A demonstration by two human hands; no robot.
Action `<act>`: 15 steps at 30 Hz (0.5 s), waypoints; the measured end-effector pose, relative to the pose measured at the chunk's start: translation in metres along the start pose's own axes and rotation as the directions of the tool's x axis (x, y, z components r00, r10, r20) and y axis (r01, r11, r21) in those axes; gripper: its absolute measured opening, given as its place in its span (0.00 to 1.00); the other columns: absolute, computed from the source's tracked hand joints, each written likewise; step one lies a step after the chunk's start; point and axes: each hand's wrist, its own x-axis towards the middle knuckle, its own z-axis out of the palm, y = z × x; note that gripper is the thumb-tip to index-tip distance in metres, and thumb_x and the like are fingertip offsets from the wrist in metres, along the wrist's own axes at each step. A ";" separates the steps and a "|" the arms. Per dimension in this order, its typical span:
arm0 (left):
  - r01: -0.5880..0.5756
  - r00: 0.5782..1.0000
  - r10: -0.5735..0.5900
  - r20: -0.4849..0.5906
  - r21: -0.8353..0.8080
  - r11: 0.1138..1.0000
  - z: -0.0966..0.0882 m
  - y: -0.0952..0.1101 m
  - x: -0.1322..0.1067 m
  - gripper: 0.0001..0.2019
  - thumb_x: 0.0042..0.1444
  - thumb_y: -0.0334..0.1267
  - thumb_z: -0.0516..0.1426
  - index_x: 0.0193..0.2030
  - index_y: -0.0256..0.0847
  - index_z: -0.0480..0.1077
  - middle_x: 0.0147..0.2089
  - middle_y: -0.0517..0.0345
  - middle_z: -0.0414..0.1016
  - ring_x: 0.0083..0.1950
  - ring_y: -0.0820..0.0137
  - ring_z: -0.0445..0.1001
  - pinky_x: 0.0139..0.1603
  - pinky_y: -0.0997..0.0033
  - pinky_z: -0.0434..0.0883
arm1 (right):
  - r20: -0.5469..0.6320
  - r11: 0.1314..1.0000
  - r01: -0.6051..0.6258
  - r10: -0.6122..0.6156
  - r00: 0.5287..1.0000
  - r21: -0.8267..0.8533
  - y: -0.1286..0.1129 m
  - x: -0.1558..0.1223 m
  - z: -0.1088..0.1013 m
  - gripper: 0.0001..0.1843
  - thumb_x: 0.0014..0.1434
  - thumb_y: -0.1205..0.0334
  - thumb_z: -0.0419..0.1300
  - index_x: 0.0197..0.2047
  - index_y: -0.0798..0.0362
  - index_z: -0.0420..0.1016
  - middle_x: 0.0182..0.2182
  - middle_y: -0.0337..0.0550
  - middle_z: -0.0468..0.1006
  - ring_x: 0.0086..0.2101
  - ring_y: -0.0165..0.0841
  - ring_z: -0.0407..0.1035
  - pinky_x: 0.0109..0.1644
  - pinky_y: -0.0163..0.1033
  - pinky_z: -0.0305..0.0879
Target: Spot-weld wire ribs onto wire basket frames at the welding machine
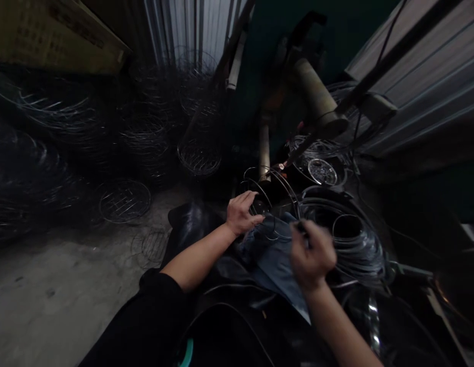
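Note:
A round wire frame of thin curved rings (pixel 286 182) stands tilted in front of me, below a pair of rod-like machine parts. My left hand (pixel 242 213) is curled at the frame's left side, thumb and fingers around the edge of a ring. My right hand (pixel 314 252) is closed and smeared by motion, just right of the frame's lower end. A dark spot shows between its fingers; what it holds cannot be made out. Blue cloth (pixel 277 260) lies over my lap beneath both hands.
Coiled wire (pixel 359 255) sits at the right, and a round container (pixel 322 172) with small shiny bits stands behind it. Stacks of wire racks (pixel 145 142) line the left. A single round rack (pixel 124 201) lies near the floor. A thick cylinder (pixel 317 94) hangs ahead.

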 end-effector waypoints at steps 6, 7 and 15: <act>-0.095 0.988 0.090 -0.121 -0.034 0.995 -0.004 0.042 -0.026 0.33 0.45 0.51 0.66 0.56 0.36 0.69 0.52 0.44 0.73 0.54 0.58 0.72 0.58 0.58 0.69 | 0.406 0.917 -0.367 0.278 0.871 0.159 -0.017 -0.082 0.014 0.30 0.54 0.63 0.56 0.61 0.56 0.68 0.50 0.51 0.77 0.48 0.43 0.74 0.53 0.47 0.71; -0.099 0.986 0.091 -0.139 -0.053 0.994 -0.004 0.051 -0.025 0.33 0.46 0.52 0.66 0.56 0.36 0.68 0.52 0.45 0.72 0.54 0.58 0.71 0.58 0.58 0.69 | 0.373 0.910 -0.378 0.297 0.879 0.168 -0.019 -0.080 0.015 0.34 0.53 0.65 0.55 0.64 0.58 0.63 0.54 0.52 0.75 0.52 0.43 0.71 0.57 0.48 0.68; -0.294 0.948 0.288 -0.137 -0.028 0.955 0.008 0.112 -0.020 0.32 0.55 0.51 0.60 0.63 0.36 0.63 0.53 0.46 0.69 0.54 0.60 0.69 0.57 0.57 0.67 | 0.118 0.925 -0.327 0.309 0.944 0.193 -0.006 -0.045 -0.021 0.31 0.52 0.65 0.56 0.60 0.60 0.65 0.55 0.57 0.73 0.56 0.47 0.66 0.62 0.51 0.61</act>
